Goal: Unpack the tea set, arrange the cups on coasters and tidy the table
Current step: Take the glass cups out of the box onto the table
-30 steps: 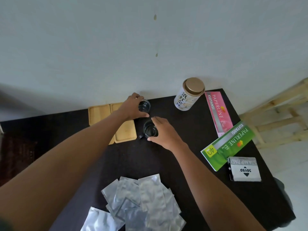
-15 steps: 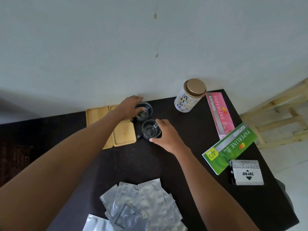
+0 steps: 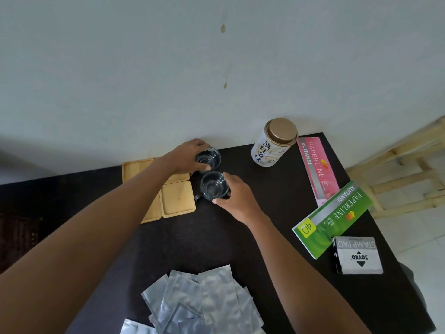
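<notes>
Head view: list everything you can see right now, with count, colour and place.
Clear glass cups: two, table centre-back, one in each hand.
Square wooden coasters: several, tan, left of the cups.
Round tea tin with gold lid: one, white, back right.
Pink receipt book: one, right edge.
Green receipt book: one, right.
Grey stamp pad box: one, front right.
Silver foil pouches: a pile, front centre.
Black table: one.
Left hand: on far cup.
Right hand: on near cup.
</notes>
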